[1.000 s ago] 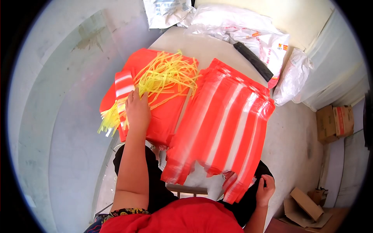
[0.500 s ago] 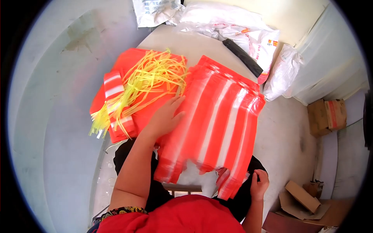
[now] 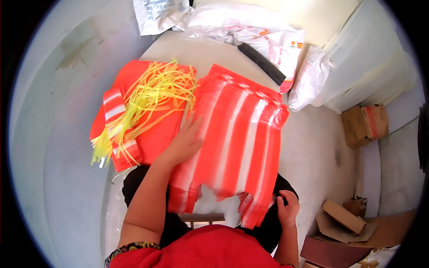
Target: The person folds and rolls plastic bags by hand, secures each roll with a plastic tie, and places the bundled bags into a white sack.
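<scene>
A stack of red-and-white striped plastic bags (image 3: pixel 232 138) lies in front of me, its lower end hanging over the table edge above my lap. My left hand (image 3: pixel 184 142) rests with fingers apart on the stack's left edge. Left of it is a pile of red plastic (image 3: pixel 163 129), with a bunch of yellow strips (image 3: pixel 154 91) and a folded striped bundle (image 3: pixel 114 107) on top. My right hand (image 3: pixel 288 207) is by my right thigh, near the stack's lower right corner, fingers curled; whether it holds anything is hidden.
White sacks (image 3: pixel 237 18) stand along the table's back, with a black roll (image 3: pixel 262 64) before them. A wrapped white bundle (image 3: pixel 309 79) is at the right. Cardboard boxes (image 3: pixel 364 126) sit on the far right, and an opened carton (image 3: pixel 344 223) at the lower right.
My left hand has moved from the yellow strips rightward onto the striped stack's left edge. The whole view has shifted, so things appear further left. My right hand stays by my thigh.
</scene>
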Demonstrator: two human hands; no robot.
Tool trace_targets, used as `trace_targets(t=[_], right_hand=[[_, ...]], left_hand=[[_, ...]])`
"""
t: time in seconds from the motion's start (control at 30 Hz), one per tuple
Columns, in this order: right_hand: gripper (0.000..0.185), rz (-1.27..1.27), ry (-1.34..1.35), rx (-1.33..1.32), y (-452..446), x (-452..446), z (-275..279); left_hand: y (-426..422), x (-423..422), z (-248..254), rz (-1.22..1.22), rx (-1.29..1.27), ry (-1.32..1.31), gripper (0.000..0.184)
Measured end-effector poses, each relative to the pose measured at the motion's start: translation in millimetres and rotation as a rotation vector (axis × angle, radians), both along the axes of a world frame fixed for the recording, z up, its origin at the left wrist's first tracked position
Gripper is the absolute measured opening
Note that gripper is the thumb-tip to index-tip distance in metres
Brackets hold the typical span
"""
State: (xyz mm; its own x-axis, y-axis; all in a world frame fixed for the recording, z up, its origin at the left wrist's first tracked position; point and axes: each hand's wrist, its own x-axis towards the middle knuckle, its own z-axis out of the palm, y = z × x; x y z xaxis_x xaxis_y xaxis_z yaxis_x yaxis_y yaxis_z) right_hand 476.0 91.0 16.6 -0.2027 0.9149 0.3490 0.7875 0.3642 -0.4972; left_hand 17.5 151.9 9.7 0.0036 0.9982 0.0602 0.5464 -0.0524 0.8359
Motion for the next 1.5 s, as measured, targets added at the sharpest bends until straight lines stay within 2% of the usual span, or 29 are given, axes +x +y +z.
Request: trace_targets(t=[0.1,0.13,0.27,0.33,0.47,0.53,0.67,0.77,1.03,1.23,1.33,1.43,1.5], right_hand=[[0.037,0.000,0.232,-0.210,7.6,-0.7,-3.4],[0.045,0.057,0.155,-0.206,14.8,-7.7,7.1],[0.053,0.275,0.054,-0.065,66.1,-52.9,41.8],[0.057,0.383,0.017,-0.036,101.3,-65.5,38.6],[0.061,0.378,-0.316,0.057,157.3,-102.1,41.5],[0.063,0.306,-0.442,0.093,187.6,-121.1,39.6],[0.066,0.245,-0.434,0.066,248.5,-130.5,4.5],[0.067,0.269,-0.469,0.075,273.9,-136.0,-9.2],[0.072,0.305,-0.451,-0.009,298.0,-142.2,-15.3],[0.071,0.284,-0.494,0.026,292.5,-147.5,-10.4],[0.070,0.143,-0.638,0.045,269.8,-160.5,15.5],[0.071,0.067,-0.604,0.204,245.1,-183.9,23.2],[0.072,0.262,-0.527,0.225,231.1,-204.7,26.4]], left_hand=[[-2.3,4.3,11.8,0.023,0.014,-0.010,0.080],[-3.2,4.1,11.4,0.031,0.036,-0.013,0.080],[-4.7,5.3,21.6,0.037,0.023,-0.129,0.079],[-3.6,8.3,14.4,0.038,0.102,0.018,0.078],[-7.8,13.9,27.9,0.041,0.171,0.385,0.080],[-6.4,14.9,29.7,0.035,0.182,0.375,0.081],[-4.0,13.8,29.3,0.016,0.155,0.230,0.082],[-2.7,13.6,24.3,0.030,0.141,0.259,0.082],[1.0,22.4,11.3,0.058,0.110,0.286,0.085],[-0.8,25.6,4.9,0.077,0.100,0.254,0.085],[-1.1,26.6,4.7,0.074,0.081,0.257,0.085],[-2.2,26.7,6.5,0.078,0.062,0.253,0.086],[-2.1,27.2,6.1,0.077,0.069,0.249,0.086]])
